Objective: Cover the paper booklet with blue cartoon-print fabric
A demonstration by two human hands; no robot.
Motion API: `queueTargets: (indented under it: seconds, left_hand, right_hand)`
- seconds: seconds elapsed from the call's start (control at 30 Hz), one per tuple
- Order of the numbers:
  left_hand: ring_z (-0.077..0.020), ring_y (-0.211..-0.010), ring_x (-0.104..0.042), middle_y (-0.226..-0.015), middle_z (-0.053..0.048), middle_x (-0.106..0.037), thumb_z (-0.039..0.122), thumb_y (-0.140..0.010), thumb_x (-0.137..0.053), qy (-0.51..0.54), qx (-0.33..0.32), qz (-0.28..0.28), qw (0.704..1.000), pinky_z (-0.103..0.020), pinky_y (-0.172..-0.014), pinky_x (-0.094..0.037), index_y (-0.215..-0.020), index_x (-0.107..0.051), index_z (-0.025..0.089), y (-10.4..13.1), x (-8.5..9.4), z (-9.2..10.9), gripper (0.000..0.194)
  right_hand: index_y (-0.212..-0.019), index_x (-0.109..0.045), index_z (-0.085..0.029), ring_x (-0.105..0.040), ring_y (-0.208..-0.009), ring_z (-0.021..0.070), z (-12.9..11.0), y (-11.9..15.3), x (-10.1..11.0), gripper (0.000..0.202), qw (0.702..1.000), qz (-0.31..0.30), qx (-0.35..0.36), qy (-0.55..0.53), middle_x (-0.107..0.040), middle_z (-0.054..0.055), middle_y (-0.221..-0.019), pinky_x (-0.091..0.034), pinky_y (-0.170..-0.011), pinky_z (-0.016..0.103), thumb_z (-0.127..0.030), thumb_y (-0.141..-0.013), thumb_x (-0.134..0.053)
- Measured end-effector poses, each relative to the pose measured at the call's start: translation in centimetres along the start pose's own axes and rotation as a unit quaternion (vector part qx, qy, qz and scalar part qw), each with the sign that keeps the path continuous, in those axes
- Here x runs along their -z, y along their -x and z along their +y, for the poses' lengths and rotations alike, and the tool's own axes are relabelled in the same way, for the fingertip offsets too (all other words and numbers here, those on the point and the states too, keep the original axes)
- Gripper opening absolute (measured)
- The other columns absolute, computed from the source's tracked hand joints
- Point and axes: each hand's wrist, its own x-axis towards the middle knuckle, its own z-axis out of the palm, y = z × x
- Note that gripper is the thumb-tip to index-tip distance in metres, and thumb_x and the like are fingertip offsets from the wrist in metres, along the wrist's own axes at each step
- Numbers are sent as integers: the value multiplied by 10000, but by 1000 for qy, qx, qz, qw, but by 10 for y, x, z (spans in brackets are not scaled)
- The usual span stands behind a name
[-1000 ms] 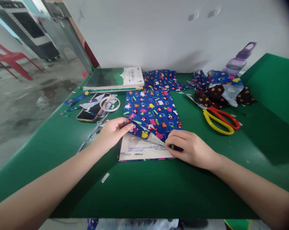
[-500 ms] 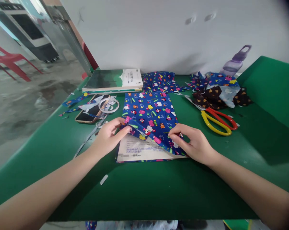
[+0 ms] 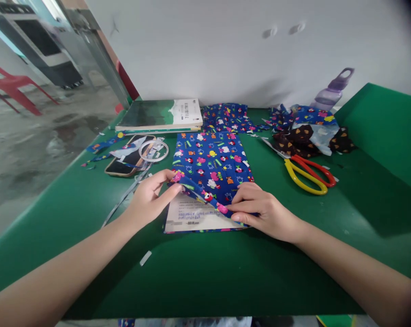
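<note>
A blue cloth (image 3: 208, 159) printed with cartoon animals lies over a white printed page (image 3: 191, 213), its near edge turned up at a slant. My left hand (image 3: 155, 195) pinches the left corner of that edge between thumb and fingers. Lower down the same edge, my right hand (image 3: 263, 209) grips the cloth near its right corner, thumb below and fingers above. More of the blue print shows along the page's near border. Whatever lies under the cloth's far part is hidden.
Scissors (image 3: 307, 177) with yellow and red handles lie at right, near a fabric heap (image 3: 300, 136) and a purple bottle (image 3: 329, 93). A phone (image 3: 126, 159) and a tape roll (image 3: 153, 151) sit at left. Books (image 3: 157, 113) are stacked behind on the green table (image 3: 205, 277).
My right hand has slid left along the cloth's near edge, and the fold there looks narrower and flatter. My left hand still holds its corner.
</note>
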Motion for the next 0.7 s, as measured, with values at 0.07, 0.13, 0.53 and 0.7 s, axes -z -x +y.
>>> queueTargets:
  seconds: [0.07,0.13,0.53,0.7]
  left_hand:
    - [-163,-882,-597,-935,-32,-625,240,-875,-546,0,-19,5,1000,-283,-776,-485,-952,-574,191,1,0,0,95]
    - [-168,-900,-587,-949,-37,-613,217,-877,-538,2,-49,4,999,-293,-786,-483,-946,-574,194,1,0,1,81]
    - [-200,-939,-584,-953,-57,-608,211,-881,-512,-32,-102,-11,994,-378,-834,-492,-958,-545,193,3,0,8,86]
    - [-217,-959,-592,-1066,-65,-571,213,-886,-452,15,-167,78,983,-455,-852,-488,-1116,-467,252,2,-4,14,233]
  right_hand:
    - [-941,-698,-175,-539,-780,116,-1,0,-1,158,999,14,23,42,-628,18,-793,-391,-901,380,-268,-854,-605]
    - [-890,-696,-164,-537,-744,107,-4,1,-1,126,994,32,43,94,-625,11,-765,-377,-931,393,-241,-854,-602]
    - [-793,-659,-158,-549,-673,118,-19,2,-6,106,967,52,67,241,-639,7,-715,-426,-855,356,-201,-849,-580]
    - [-769,-661,-149,-543,-643,126,-23,2,-5,94,954,74,74,282,-640,19,-678,-433,-827,361,-168,-829,-591]
